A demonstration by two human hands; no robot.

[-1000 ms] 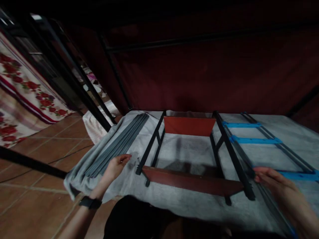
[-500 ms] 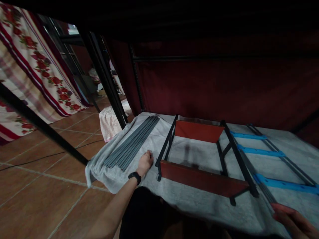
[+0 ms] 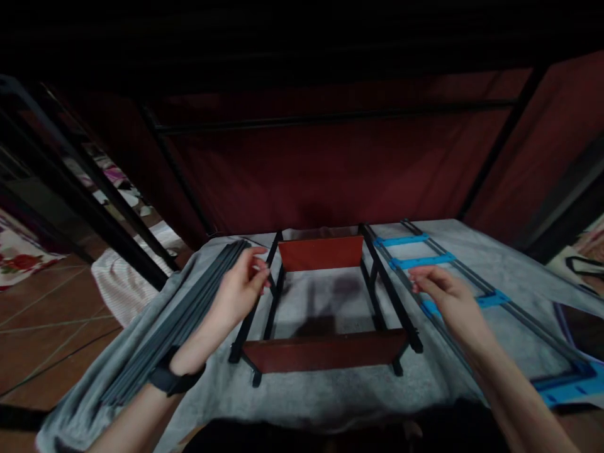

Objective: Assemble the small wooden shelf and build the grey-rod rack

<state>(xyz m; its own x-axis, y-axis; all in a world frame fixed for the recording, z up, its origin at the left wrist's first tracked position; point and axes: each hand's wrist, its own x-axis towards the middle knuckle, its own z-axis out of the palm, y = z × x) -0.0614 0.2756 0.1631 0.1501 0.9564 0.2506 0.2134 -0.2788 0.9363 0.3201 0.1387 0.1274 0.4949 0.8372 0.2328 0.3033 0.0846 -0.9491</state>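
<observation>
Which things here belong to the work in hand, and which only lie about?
In hand:
left hand, above the black frame with red panels
right hand, beside that frame

Lying about:
grey rods
black rails with blue crosspieces
grey cloth underneath

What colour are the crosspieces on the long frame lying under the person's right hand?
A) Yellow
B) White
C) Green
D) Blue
D: the ladder-like frame beside the right hand has bright blue crosspieces between dark rails, lying on the grey cloth.
</observation>
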